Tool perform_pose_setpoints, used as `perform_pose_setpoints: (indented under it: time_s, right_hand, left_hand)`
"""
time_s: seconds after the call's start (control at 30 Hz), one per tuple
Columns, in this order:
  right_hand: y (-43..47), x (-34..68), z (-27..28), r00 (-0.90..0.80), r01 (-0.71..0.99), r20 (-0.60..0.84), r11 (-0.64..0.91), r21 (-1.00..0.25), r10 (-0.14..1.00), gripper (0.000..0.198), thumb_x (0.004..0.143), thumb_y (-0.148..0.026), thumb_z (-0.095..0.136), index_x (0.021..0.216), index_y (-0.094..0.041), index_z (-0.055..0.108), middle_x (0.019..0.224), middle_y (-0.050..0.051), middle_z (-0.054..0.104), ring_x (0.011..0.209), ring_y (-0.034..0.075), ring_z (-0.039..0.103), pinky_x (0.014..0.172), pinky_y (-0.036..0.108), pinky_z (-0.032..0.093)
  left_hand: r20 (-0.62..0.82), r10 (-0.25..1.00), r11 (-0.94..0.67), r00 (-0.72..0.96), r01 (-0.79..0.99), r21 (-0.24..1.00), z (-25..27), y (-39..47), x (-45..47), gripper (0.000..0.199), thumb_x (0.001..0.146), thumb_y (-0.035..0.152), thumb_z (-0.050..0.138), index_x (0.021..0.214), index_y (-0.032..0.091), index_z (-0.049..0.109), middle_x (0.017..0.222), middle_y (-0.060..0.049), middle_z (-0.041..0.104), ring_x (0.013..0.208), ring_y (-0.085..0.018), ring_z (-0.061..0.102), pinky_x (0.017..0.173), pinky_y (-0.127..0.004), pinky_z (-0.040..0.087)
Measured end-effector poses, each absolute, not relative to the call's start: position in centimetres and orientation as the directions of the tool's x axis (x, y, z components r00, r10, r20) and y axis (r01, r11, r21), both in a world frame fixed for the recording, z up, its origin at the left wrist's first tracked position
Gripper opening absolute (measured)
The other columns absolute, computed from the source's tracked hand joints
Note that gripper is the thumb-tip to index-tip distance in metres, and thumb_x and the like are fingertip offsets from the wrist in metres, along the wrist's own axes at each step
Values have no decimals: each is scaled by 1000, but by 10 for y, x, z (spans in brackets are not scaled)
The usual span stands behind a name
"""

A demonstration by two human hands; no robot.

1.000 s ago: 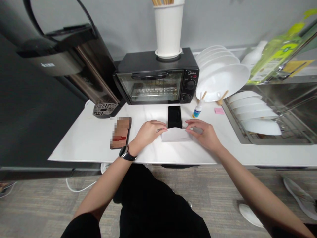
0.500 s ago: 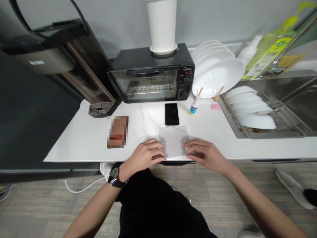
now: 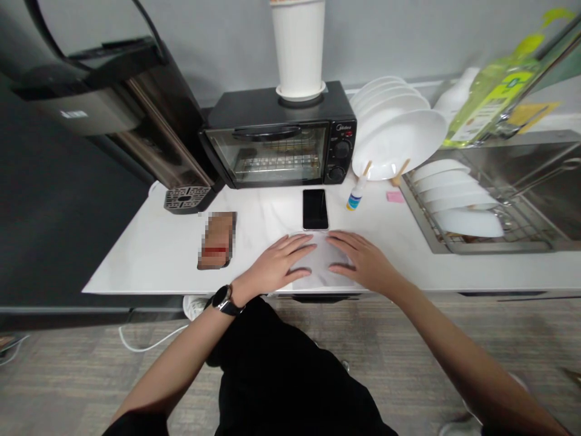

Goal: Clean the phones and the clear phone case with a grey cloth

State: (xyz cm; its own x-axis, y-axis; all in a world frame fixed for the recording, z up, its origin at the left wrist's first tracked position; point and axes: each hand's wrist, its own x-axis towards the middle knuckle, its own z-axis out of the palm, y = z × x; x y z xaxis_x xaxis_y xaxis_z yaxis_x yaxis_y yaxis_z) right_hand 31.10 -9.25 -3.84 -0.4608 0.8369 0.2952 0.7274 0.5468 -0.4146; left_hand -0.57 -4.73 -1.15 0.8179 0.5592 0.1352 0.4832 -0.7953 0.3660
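A thin whitish sheet [image 3: 321, 266], perhaps paper or cloth, lies flat near the counter's front edge. My left hand [image 3: 284, 261] rests over its left side with the fingers stretched out. On its right side lies my right hand [image 3: 358, 259], fingers spread and nothing gripped. Both hands partly hide the sheet. Just beyond it sits a smartphone [image 3: 315, 209] with a dark screen. Farther right stands a small white bottle [image 3: 355, 197] with a blue and yellow label.
A black toaster oven [image 3: 276, 154] stands at the back, bearing a white pot [image 3: 298, 48]. To the left are a drinks machine [image 3: 181, 198] and a blurred-out flat item [image 3: 216, 240]. White plates [image 3: 399, 142], a pink pad [image 3: 394, 197] and a sink with bowls [image 3: 469, 221] are at right.
Both hands have moved from the sheet's near side edges up onto its surface, and their fingers have straightened. The sheet stays in about the same place.
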Motion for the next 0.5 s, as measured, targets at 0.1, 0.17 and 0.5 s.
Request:
perform_pose_setpoints:
  time_s: [0.1,0.17,0.5]
  right_hand:
    - [-96,313,-40,-445,741,304,537,-404,842,66,106,-48,79,167,-28,62,169,16,67,154,40,67,133,65,54]
    - [-98,313,-38,-437,742,311,533,-406,844,67,106,-50,79,166,-28,62,170,17,65,156,41,65,134,67,52]
    - [-100,307,-32,-614,651,228,648,-396,756,85,109,-52,76,181,-23,42,185,22,42,173,40,44,142,69,38]
  left_hand:
    - [111,556,-793,824,486,366,-9,-46,-7,64,116,59,61,174,32,55,186,-12,48,173,-29,46,146,-57,35]
    - [127,552,-800,824,480,360,-7,-46,-6,65,115,59,61,173,30,56,185,-12,49,173,-30,47,146,-56,34]
    - [-52,520,-792,853,504,345,13,-56,0,80,116,58,60,185,27,35,193,-12,27,181,-32,26,150,-54,19]
